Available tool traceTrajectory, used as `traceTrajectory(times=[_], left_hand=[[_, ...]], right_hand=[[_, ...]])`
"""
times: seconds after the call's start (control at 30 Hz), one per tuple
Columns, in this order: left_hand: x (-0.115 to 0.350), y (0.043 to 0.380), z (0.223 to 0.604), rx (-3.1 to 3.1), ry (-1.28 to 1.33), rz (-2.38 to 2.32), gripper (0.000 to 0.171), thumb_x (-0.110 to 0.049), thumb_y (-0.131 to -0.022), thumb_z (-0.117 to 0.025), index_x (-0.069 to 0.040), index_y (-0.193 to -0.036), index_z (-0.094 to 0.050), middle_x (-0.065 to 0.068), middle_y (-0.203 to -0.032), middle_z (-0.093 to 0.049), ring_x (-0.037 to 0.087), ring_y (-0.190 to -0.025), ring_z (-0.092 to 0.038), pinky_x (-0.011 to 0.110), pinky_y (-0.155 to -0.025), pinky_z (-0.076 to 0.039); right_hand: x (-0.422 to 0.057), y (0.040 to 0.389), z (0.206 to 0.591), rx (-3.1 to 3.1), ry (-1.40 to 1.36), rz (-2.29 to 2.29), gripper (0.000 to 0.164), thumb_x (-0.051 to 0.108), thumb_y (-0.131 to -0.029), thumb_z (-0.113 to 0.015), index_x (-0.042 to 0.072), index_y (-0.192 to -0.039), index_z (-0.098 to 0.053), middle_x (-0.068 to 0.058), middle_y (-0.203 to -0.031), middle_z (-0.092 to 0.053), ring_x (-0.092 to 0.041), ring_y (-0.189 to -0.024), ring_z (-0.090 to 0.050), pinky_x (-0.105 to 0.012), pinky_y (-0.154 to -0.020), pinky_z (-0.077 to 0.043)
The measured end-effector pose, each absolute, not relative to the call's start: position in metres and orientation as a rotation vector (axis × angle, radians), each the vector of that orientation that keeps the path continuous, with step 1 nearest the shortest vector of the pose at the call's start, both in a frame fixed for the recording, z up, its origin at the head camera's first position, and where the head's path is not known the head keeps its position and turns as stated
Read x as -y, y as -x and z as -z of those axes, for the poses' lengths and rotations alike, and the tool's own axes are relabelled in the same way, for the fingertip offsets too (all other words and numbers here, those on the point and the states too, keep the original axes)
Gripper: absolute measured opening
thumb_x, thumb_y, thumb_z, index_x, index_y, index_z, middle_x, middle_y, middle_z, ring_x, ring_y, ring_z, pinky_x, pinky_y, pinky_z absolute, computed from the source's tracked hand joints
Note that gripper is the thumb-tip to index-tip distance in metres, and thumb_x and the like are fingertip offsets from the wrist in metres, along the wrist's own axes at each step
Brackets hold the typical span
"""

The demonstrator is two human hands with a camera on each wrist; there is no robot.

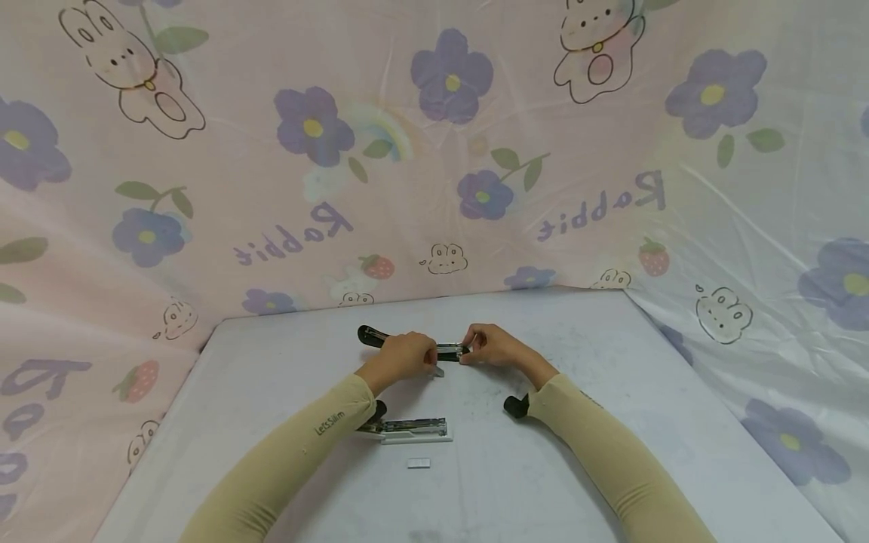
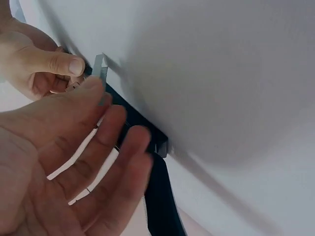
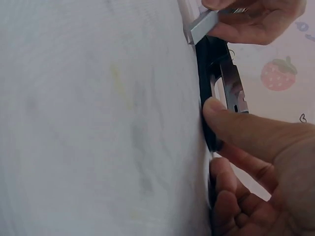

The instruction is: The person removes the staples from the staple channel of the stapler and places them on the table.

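Note:
An opened black stapler (image 1: 373, 336) lies at the back of the table, its metal magazine exposed. My left hand (image 1: 405, 354) is over its middle and pinches a short silver strip of staples (image 3: 203, 26) between thumb and finger. In the left wrist view, the other fingers of that hand are loosely bent. My right hand (image 1: 494, 345) grips the right end of the stapler, the thumb on the black base (image 3: 208, 129) in the right wrist view. The left hand partly hides the stapler in the head view.
Nearer on the table is a second opened stapler (image 1: 416, 435) with a white base, partly behind the left sleeve. Another staple strip (image 1: 419, 463) lies in front of it. A black rounded object (image 1: 516, 407) shows beside the right sleeve, mostly hidden. Patterned cloth (image 1: 407, 188) hangs behind.

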State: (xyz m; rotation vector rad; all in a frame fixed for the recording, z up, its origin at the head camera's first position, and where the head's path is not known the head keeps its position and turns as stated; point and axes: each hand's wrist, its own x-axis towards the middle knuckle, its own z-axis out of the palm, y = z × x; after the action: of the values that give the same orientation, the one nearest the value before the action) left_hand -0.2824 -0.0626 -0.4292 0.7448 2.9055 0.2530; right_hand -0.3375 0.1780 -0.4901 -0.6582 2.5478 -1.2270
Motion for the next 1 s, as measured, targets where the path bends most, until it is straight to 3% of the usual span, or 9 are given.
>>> traceTrajectory(times=[0.63, 1.0], left_hand=[[0.067, 0.281, 0.438, -2.895, -0.664, -0.177, 0.014, -0.013, -0.093, -0.084, -0.014, -0.087, -0.072, -0.001, -0.086, -0.069, 0.017, -0.080, -0.062, 0.045, -0.083, -0.055], [0.097, 0.269, 0.413, -2.937, -0.645, -0.230, 0.016, -0.033, -0.102, -0.076, -0.018, -0.098, -0.072, -0.006, -0.090, -0.069, 0.013, -0.079, -0.060, 0.039, -0.073, -0.052]], right_hand=[[-0.174, 0.340, 0.493, -2.552, 0.658, 1.226, 0.030, 0.017, -0.090, -0.089, 0.006, -0.110, -0.069, -0.004, -0.084, -0.060, -0.016, -0.076, -0.053, -0.030, -0.070, -0.044], [-0.181, 0.333, 0.489, -2.572, 0.627, 1.126, 0.038, 0.023, -0.095, -0.085, 0.005, -0.121, -0.063, -0.006, -0.090, -0.062, -0.018, -0.076, -0.055, -0.033, -0.072, -0.046]])
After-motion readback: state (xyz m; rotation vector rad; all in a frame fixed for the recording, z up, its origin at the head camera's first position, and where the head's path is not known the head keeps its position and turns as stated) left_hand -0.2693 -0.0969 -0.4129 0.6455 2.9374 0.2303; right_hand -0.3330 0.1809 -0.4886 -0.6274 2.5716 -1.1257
